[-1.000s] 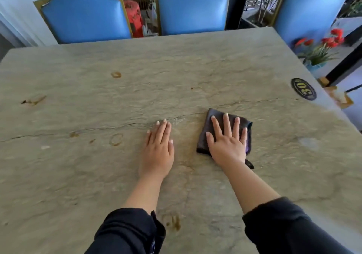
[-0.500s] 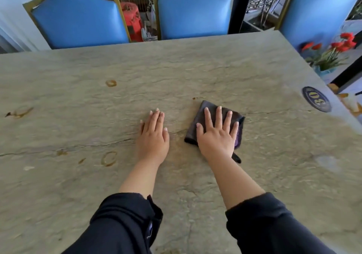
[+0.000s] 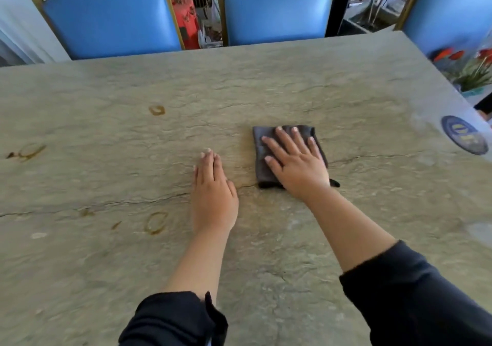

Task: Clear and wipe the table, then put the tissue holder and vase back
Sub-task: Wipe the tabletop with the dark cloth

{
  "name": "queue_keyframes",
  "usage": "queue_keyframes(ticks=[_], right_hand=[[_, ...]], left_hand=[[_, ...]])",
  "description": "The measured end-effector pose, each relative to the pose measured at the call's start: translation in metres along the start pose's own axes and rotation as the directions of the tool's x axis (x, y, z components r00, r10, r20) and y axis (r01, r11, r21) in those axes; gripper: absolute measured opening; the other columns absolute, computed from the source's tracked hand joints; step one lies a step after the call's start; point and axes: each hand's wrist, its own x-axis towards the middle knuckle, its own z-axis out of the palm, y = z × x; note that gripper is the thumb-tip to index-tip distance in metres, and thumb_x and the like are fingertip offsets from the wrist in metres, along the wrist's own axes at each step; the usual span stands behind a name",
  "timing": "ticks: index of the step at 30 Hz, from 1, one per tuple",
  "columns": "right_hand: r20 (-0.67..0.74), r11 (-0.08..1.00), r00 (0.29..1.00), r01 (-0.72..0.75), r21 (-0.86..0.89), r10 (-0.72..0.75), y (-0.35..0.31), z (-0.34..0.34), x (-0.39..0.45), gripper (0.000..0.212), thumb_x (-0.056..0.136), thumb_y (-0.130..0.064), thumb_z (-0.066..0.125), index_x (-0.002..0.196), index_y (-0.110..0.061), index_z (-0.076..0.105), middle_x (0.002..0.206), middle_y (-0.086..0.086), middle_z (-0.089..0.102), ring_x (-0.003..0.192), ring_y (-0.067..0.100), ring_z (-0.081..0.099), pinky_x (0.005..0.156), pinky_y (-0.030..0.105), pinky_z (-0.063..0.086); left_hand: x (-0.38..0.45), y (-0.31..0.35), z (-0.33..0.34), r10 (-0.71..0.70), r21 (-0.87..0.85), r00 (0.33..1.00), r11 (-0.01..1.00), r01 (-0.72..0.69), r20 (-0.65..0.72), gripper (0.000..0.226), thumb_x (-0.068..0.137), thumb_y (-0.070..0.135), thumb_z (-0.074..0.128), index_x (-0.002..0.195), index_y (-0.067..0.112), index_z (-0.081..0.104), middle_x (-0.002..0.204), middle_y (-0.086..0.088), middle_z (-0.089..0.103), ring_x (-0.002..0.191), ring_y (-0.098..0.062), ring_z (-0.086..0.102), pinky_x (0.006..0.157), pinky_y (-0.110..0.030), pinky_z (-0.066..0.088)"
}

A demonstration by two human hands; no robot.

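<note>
A folded dark cloth (image 3: 262, 156) lies on the stone-patterned table (image 3: 346, 105) near its middle. My right hand (image 3: 295, 163) presses flat on the cloth with fingers spread and straight. Just left of it, my left hand (image 3: 213, 191) rests flat on the bare tabletop, fingers together. Brown ring stains mark the table: one at the far left-centre (image 3: 157, 110), one by my left wrist (image 3: 155, 222), and a smeared one at the left edge (image 3: 26, 153). A vase of red flowers (image 3: 476, 73) stands off the table at the right. No tissue holder is in view.
Two blue chairs (image 3: 111, 18) (image 3: 277, 7) stand at the far edge, a third (image 3: 452, 12) at the far right corner. A round dark badge (image 3: 464, 134) is set into the table near its right edge. A red stool (image 3: 186, 18) shows between the chairs.
My right hand has pushed the cloth away from me, toward the far side of the table. My left hand stays flat on the table beside it.
</note>
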Motion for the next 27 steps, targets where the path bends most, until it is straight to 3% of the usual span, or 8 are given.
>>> queue_keyframes(ticks=[3, 5, 12, 16, 19, 21, 23, 27], right_hand=[[0.044, 0.966, 0.966, -0.257, 0.016, 0.256, 0.001, -0.007, 0.043, 0.057, 0.098, -0.055, 0.013, 0.151, -0.041, 0.002, 0.162, -0.007, -0.01, 0.148, 0.024, -0.014, 0.118, 0.05, -0.008], [0.082, 0.951, 0.949, -0.307, 0.02, 0.305, -0.017, -0.008, 0.069, 0.058, 0.097, -0.055, 0.011, 0.152, -0.038, -0.002, 0.161, -0.003, -0.014, 0.147, 0.03, -0.018, 0.116, 0.054, -0.01], [0.087, 0.997, 0.994, 0.071, 0.01, -0.071, -0.064, 0.003, 0.015, 0.055, 0.098, -0.054, 0.015, 0.15, -0.044, 0.002, 0.161, -0.009, -0.009, 0.148, 0.023, -0.015, 0.118, 0.047, -0.009], [0.047, 0.983, 0.982, 0.182, -0.012, -0.181, -0.026, 0.004, -0.065, 0.054, 0.098, -0.056, 0.019, 0.149, -0.047, 0.006, 0.162, -0.011, -0.003, 0.149, 0.019, -0.01, 0.12, 0.044, -0.006], [0.005, 0.991, 0.991, -0.134, -0.001, 0.134, 0.016, 0.001, -0.107, 0.056, 0.096, -0.058, 0.019, 0.15, -0.047, 0.007, 0.162, -0.011, -0.003, 0.149, 0.019, -0.009, 0.12, 0.045, -0.007], [0.033, 0.917, 0.917, -0.398, 0.029, 0.397, 0.012, 0.003, -0.117, 0.057, 0.097, -0.057, 0.016, 0.151, -0.043, 0.004, 0.162, -0.008, -0.008, 0.148, 0.022, -0.014, 0.118, 0.047, -0.009], [0.058, 0.88, 0.881, -0.472, 0.053, 0.469, -0.017, 0.006, -0.115, 0.058, 0.097, -0.054, 0.012, 0.152, -0.039, -0.002, 0.161, -0.005, -0.015, 0.147, 0.027, -0.019, 0.117, 0.051, -0.011], [0.096, 0.989, 0.986, -0.144, 0.038, 0.14, -0.08, 0.013, -0.133, 0.057, 0.098, -0.053, 0.01, 0.151, -0.038, -0.007, 0.16, -0.005, -0.019, 0.145, 0.027, -0.024, 0.116, 0.052, -0.014]], left_hand=[[0.0, 0.002, -0.001, -0.008, 0.021, 1.0, 1.0, 0.008, 0.028, 0.057, 0.096, 0.019, 0.026, 0.151, 0.004, 0.017, 0.161, -0.008, 0.009, 0.149, -0.02, 0.006, 0.121, -0.036, 0.008], [0.001, 0.002, 0.0, -0.002, 0.035, 1.0, 0.999, 0.001, 0.029, 0.058, 0.097, 0.02, 0.026, 0.151, 0.004, 0.015, 0.161, -0.008, 0.007, 0.149, -0.02, 0.004, 0.121, -0.036, 0.008], [-0.001, -0.002, 0.003, -0.01, -0.152, 0.996, 0.988, -0.004, -0.093, 0.052, 0.09, 0.0, 0.043, 0.141, -0.001, 0.038, 0.151, -0.013, 0.033, 0.142, -0.027, 0.028, 0.118, -0.038, 0.024], [-0.008, -0.008, -0.002, 0.043, -0.259, 0.995, 0.964, -0.064, -0.085, 0.052, 0.082, -0.013, 0.043, 0.133, -0.004, 0.049, 0.142, -0.017, 0.045, 0.135, -0.031, 0.041, 0.112, -0.032, 0.028], [-0.037, -0.009, -0.012, 0.121, -0.272, 0.993, 0.955, -0.121, -0.016, 0.051, 0.087, -0.012, 0.042, 0.136, -0.001, 0.047, 0.146, -0.014, 0.041, 0.137, -0.027, 0.037, 0.113, -0.027, 0.024], [-0.066, -0.011, -0.018, 0.152, -0.281, 0.988, 0.949, -0.144, 0.006, 0.053, 0.088, -0.012, 0.041, 0.139, 0.002, 0.045, 0.15, -0.009, 0.038, 0.14, -0.022, 0.034, 0.113, -0.023, 0.021], [-0.096, -0.017, -0.024, 0.193, -0.299, 0.981, 0.936, -0.183, 0.006, 0.055, 0.088, -0.012, 0.04, 0.14, 0.004, 0.045, 0.151, -0.007, 0.037, 0.14, -0.022, 0.034, 0.116, -0.029, 0.024], [-0.134, -0.038, -0.026, 0.153, -0.295, 0.988, 0.945, -0.141, 0.016, 0.052, 0.09, -0.002, 0.036, 0.141, 0.002, 0.043, 0.152, -0.009, 0.036, 0.141, -0.024, 0.033, 0.113, -0.049, 0.031]])
